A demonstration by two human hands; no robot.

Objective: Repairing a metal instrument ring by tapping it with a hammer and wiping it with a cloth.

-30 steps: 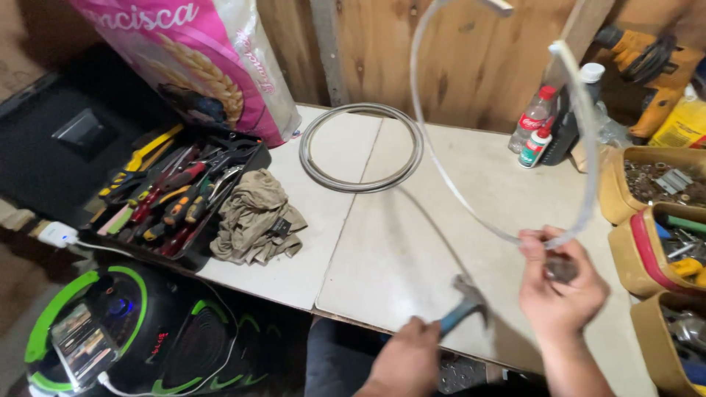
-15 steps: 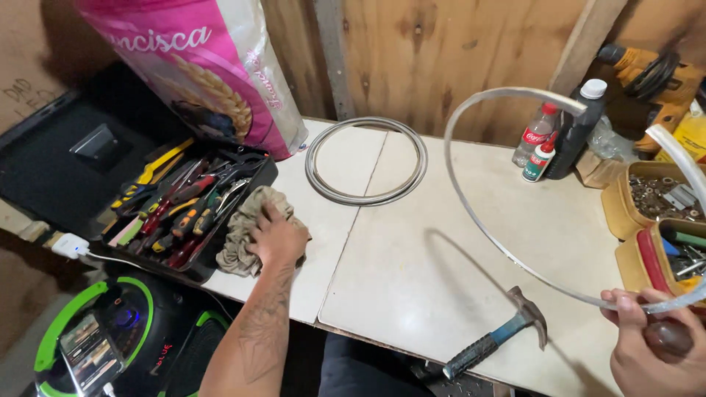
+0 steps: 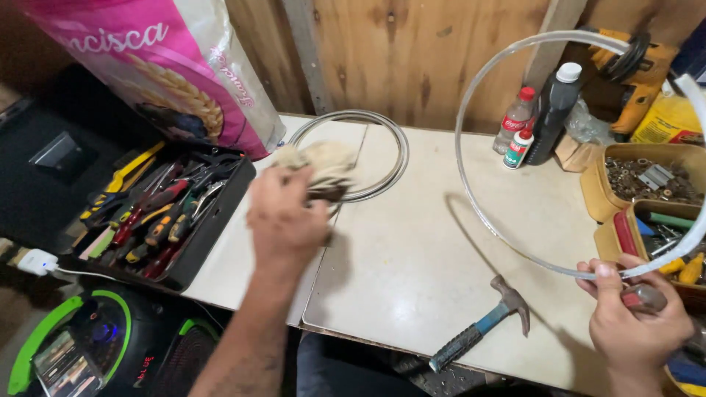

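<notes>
Left hand [image 3: 285,213]: lifted over the pale worktable [image 3: 412,272], fingers clenched on a crumpled beige cloth [image 3: 323,165]; motion-blurred, so the exact grip is hard to read.

Right hand [image 3: 634,323]: at the table's right edge, pinching a thin clear flexible tube bent into a large hoop [image 3: 471,95], which arcs up in front of the plank wall. A small dark rounded piece [image 3: 646,297] sits against the fingers; what it is cannot be told.

Step in hand, as judged: cloth being brought toward the tube, hoop held ready. Next move would call for bringing cloth and tube together while the right hand steadies the springy loop.

Nearby: claw hammer with blue-black grip [image 3: 482,332] lying free on the table; coiled grey ring [image 3: 353,154] partly behind the cloth; black tray of hand tools [image 3: 158,213].

Cut off: the hoop's right side and the cardboard boxes of hardware [image 3: 647,176] run out of frame.
</notes>
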